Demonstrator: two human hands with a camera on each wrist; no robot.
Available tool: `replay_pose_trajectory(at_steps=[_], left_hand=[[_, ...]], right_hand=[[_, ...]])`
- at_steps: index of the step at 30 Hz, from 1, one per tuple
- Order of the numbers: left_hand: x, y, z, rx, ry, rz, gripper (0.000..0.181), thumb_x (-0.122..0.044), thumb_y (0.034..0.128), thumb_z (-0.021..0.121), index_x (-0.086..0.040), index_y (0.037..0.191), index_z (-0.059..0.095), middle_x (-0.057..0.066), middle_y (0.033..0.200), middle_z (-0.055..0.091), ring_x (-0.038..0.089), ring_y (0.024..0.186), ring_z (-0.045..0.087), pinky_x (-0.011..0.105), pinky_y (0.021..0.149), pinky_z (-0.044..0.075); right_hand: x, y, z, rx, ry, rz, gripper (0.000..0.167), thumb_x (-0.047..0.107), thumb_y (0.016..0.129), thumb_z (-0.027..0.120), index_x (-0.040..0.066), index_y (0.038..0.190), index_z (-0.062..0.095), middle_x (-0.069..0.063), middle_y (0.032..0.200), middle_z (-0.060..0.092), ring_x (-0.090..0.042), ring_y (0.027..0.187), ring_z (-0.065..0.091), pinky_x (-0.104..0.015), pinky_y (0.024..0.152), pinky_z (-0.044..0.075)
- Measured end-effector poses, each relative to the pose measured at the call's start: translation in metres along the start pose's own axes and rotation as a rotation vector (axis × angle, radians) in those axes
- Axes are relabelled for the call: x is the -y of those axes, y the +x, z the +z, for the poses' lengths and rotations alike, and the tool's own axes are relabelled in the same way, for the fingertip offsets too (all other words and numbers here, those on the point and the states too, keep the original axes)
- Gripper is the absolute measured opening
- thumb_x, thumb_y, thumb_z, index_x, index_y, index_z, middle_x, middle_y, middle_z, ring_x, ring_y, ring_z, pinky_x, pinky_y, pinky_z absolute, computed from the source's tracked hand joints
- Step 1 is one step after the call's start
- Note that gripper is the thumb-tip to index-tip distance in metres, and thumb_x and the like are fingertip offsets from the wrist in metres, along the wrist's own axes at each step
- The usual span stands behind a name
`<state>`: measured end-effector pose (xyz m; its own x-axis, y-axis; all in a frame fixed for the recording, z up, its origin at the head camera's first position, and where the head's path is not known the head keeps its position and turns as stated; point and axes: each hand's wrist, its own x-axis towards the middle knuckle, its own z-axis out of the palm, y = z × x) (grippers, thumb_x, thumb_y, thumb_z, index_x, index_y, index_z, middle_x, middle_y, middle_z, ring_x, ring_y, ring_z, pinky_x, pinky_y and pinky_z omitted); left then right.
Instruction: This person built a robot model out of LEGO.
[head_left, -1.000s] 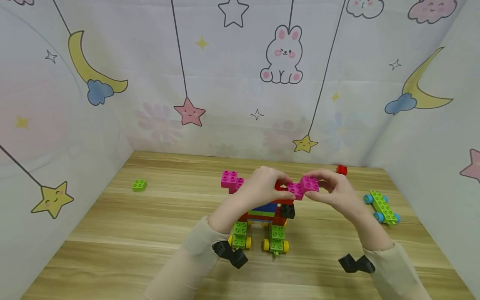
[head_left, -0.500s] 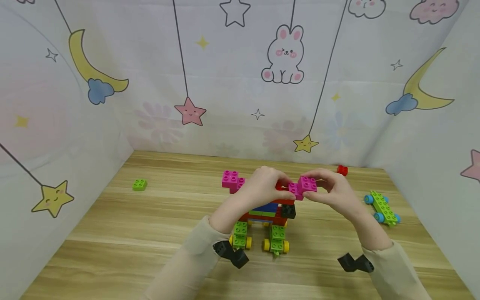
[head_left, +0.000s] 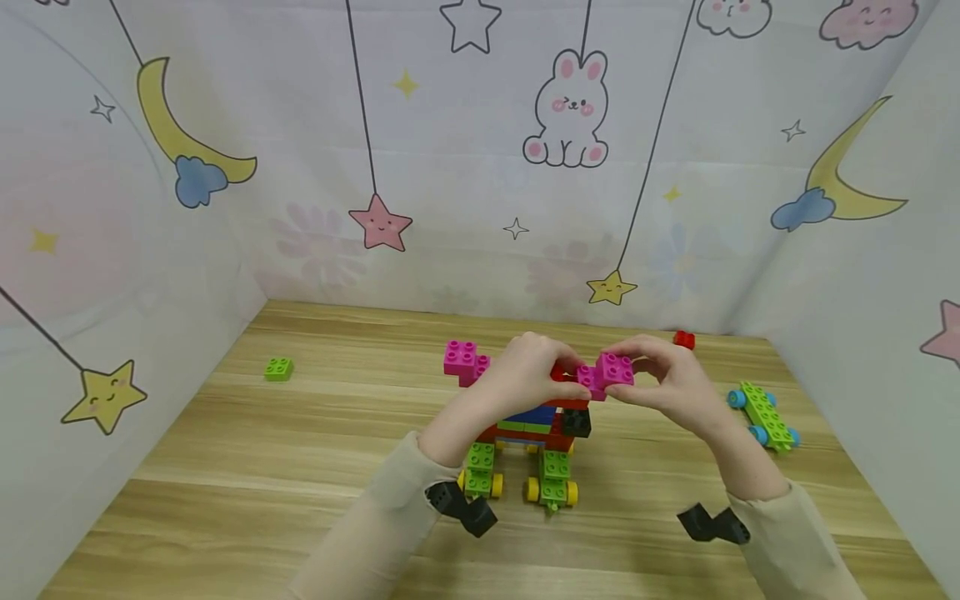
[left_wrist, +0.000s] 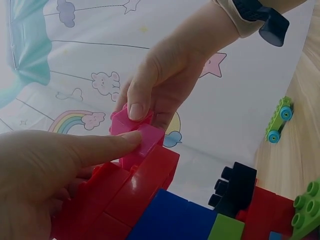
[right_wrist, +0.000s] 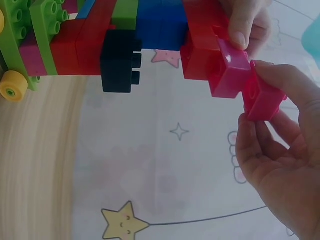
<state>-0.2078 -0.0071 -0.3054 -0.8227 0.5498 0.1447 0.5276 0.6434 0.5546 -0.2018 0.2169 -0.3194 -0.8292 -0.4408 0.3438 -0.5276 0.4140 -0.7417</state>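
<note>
A toy brick build (head_left: 536, 414) of red, blue, lime green and black bricks stands on lime green, yellow-wheeled bases. At its upper right sits an inner pink brick (head_left: 589, 381), and against that a raised outer pink brick (head_left: 617, 368). My right hand (head_left: 670, 385) pinches the outer pink brick between thumb and fingers. With its thumb on the inner pink brick, my left hand (head_left: 519, 379) grips the top of the build; its other fingers are mostly hidden behind the red bricks (left_wrist: 125, 200). More pink bricks (head_left: 461, 358) stick out at the build's upper left.
A lime green brick (head_left: 278, 369) lies at the table's left. Towards the back right is a small red brick (head_left: 684, 339). A lime green wheeled base (head_left: 763, 415) with blue wheels stands at the right. A printed cloth (head_left: 480, 167) encloses the table's back and sides.
The outer pink brick and my right fingertips have shifted slightly left, closer against the inner pink brick. My left hand has kept its place on the build.
</note>
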Motion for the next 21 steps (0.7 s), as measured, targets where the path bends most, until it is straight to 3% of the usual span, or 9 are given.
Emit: replay_pose_trajectory(at_steps=[11, 21], left_hand=[[0.0014, 0.0005, 0.0008, -0.005, 0.013, 0.012, 0.038, -0.034, 0.087, 0.074, -0.01, 0.116, 0.073, 0.003, 0.109, 0.074, 0.016, 0.098, 0.069, 0.024, 0.084, 0.055], [0.0011, 0.0005, 0.0, 0.0, 0.018, 0.016, 0.038, -0.034, 0.0871, 0.074, -0.01, 0.117, 0.072, 0.003, 0.107, 0.075, 0.015, 0.094, 0.069, 0.021, 0.079, 0.055]], right_hand=[[-0.0015, 0.0015, 0.0001, -0.018, -0.078, -0.108, 0.035, -0.005, 0.078, 0.077, -0.002, 0.112, 0.068, -0.013, 0.106, 0.066, -0.003, 0.088, 0.059, -0.011, 0.08, 0.051], [-0.0016, 0.0042, -0.0014, 0.014, -0.115, -0.091, 0.035, -0.001, 0.078, 0.078, 0.0, 0.112, 0.069, -0.01, 0.106, 0.066, -0.003, 0.085, 0.06, -0.013, 0.078, 0.052]])
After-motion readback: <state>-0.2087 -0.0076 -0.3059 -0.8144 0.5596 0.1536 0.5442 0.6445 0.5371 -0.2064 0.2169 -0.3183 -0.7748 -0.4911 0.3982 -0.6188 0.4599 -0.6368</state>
